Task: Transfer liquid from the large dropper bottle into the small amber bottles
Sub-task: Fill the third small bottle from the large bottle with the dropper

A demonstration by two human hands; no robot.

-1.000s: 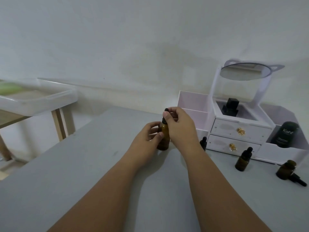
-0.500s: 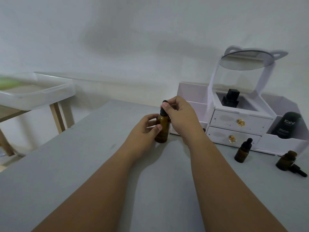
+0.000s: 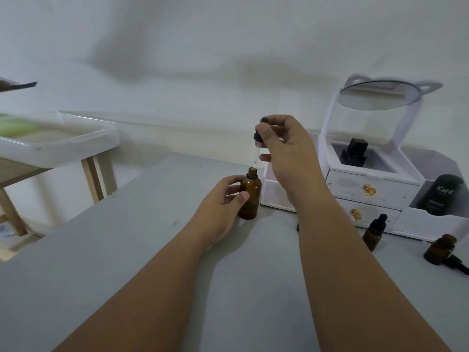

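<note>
**While the left hand (image 3: 223, 199) grips the large amber glass bottle (image 3: 250, 196), the right hand (image 3: 286, 148) holds its black-capped glass dropper (image 3: 257, 146) over the neck**

Where it stands upright on the grey counter (image 3: 127, 250), the large amber glass bottle is held low on its body by the left hand, with the thumb across the front and the fingers curled round behind. Its neck is open. Directly above, the right hand pinches the dropper's black rubber top between thumb and forefinger, and its other fingers are loosely bent. The clear pipette hangs down, with its tip just above the bottle's mouth and not touching it.

Behind the hands a white drawer organiser (image 3: 370, 184) with gold knobs sits against the wall, and a round mirror (image 3: 378, 96) is tilted on top of it. A black square bottle (image 3: 354, 152) stands in its upper compartment, and a dark "Kahf" bottle (image 3: 441, 194) stands in the right-hand bay.

The right forearm crosses in front of the organiser's lower left corner. It covers nearly all of a small dark item there, too hidden to identify.

Right of the forearm, a small amber bottle (image 3: 374, 232) with a black dropper cap stands upright near the drawers. Farther right is a second small amber bottle (image 3: 440, 248), with a loose black dropper (image 3: 458, 265) lying beside it.

Far left, a clear plastic tub (image 3: 58, 146) rests on a wooden stand (image 3: 94, 176), well apart from the counter.
</note>
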